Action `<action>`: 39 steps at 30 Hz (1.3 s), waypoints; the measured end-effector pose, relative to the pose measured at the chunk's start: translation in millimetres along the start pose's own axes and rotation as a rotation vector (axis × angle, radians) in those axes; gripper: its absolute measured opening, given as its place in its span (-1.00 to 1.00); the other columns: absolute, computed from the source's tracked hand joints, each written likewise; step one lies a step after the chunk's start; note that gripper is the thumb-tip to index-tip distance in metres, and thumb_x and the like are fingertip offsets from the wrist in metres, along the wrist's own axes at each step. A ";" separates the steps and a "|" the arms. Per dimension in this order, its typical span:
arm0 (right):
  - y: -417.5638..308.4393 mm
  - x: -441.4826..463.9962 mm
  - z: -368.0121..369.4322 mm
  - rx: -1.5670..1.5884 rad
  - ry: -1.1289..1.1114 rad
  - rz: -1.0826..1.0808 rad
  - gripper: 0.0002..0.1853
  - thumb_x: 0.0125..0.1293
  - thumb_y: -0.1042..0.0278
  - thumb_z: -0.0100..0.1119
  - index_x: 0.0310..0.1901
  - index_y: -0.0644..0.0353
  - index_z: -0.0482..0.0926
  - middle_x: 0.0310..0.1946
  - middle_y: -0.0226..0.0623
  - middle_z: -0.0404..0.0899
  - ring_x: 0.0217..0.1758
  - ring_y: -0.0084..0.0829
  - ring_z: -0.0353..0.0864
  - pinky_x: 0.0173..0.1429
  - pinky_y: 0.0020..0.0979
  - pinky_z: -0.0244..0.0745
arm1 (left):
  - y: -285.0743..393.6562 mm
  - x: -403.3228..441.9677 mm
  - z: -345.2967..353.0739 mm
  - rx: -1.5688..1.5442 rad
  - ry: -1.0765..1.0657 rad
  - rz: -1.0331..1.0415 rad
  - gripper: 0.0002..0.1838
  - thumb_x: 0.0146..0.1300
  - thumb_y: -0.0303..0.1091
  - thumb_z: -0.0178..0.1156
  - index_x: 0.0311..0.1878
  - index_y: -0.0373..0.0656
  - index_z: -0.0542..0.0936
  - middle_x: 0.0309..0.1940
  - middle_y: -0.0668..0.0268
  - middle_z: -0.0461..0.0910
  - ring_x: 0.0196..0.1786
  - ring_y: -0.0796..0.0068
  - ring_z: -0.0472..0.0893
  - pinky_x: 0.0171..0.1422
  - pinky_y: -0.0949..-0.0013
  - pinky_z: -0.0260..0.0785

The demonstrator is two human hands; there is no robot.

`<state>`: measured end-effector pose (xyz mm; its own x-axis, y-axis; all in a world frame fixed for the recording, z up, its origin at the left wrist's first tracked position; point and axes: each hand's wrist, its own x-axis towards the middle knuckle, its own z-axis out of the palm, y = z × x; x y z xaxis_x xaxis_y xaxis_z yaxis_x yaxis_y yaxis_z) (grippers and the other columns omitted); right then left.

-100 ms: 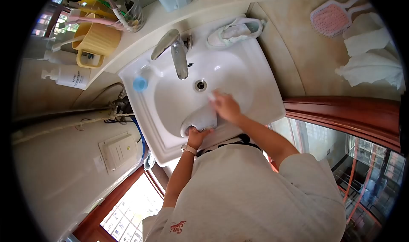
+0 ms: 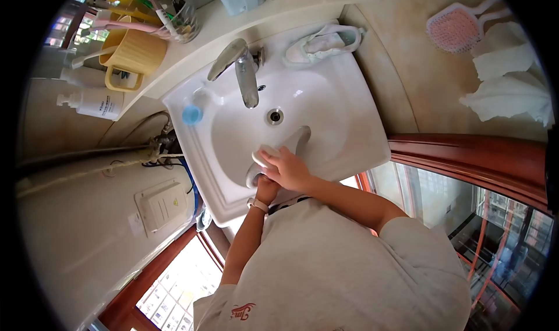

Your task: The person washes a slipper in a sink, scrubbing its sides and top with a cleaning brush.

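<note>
Right hand [image 2: 287,168], fingers curled, overlaps left hand [image 2: 267,189] (its fingers mostly hidden); right forearm [image 2: 343,195] slants in from right, left forearm [image 2: 244,235] from near left.

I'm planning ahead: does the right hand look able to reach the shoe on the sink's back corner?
Probably yes: the way across the basin to that shoe looks free, though the right hand holds a small white object.

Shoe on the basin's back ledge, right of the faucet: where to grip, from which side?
I'd take the shoe by the rim at its heel end, from above and the right: a finger or two inside the opening, thumb outside. The opening faces up, offering an edge to pinch, and the heel points away from the faucet, while the toe points toward it.
</note>
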<state>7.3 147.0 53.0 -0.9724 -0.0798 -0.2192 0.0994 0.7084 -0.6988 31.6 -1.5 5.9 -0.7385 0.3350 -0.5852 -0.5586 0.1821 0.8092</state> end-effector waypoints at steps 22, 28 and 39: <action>10.7 20.2 -13.6 0.157 0.059 0.102 -0.48 0.18 0.06 0.10 0.21 -0.18 0.39 -0.23 -0.01 0.39 -0.19 -0.08 0.51 -0.11 -0.23 0.43 | 16.9 25.5 -18.3 0.277 0.018 0.066 -0.84 0.03 -0.42 0.29 -0.35 -0.31 0.62 -0.40 0.23 0.64 -0.33 0.46 0.60 -0.27 0.41 0.40; 21.5 2.9 -11.5 0.144 0.079 0.088 -0.48 0.17 0.03 0.11 0.20 -0.18 0.39 -0.22 -0.03 0.38 -0.19 -0.09 0.51 -0.11 -0.23 0.43 | 92.0 -14.1 -23.1 0.576 0.469 -0.050 -0.48 -0.22 -0.08 0.46 -0.30 -0.31 0.58 -0.31 0.02 0.59 -0.14 0.07 0.56 -0.02 0.16 0.38; 3.8 19.8 -14.6 0.114 0.021 -0.092 -0.48 0.17 0.02 0.11 0.20 -0.15 0.39 -0.32 -0.10 0.49 -0.19 -0.13 0.52 -0.11 -0.20 0.44 | 65.0 20.9 -44.0 0.491 0.254 0.202 -0.35 -0.22 -0.20 0.48 -0.01 -0.30 0.55 -0.43 0.14 0.66 -0.38 0.35 0.65 -0.22 0.38 0.46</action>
<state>-14.7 158.3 56.0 -0.9826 -0.1252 -0.1374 0.0318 0.6147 -0.7881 -36.8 -23.3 44.0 -0.9131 0.1866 -0.3625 -0.2022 0.5646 0.8002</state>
